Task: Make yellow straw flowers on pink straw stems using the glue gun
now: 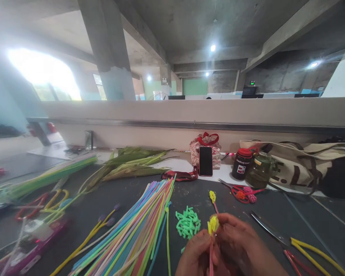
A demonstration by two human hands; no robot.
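Note:
My left hand (196, 249) and my right hand (244, 241) meet at the near edge, pinching a pink pipe cleaner stem (211, 258) with a cluster of yellow pieces (212, 225) at its top. Their fingers are closed around the base of this cluster, and part of the stem is hidden by them. Just beyond lies a second yellow-tipped stem (213, 197). A pile of short green cut pieces (188, 222) is left of the hands. Farther left spreads a bundle of many-coloured pipe cleaners (138, 226).
Scissors with red handles (271, 230) lie at right beside yellow stems (319, 253). Behind are red scissors with pink and orange balls (245, 193), a phone (206, 161), a dark bottle (242, 164), a green jug (258, 170) and corn husks (132, 163). A low partition (161, 109) closes the back.

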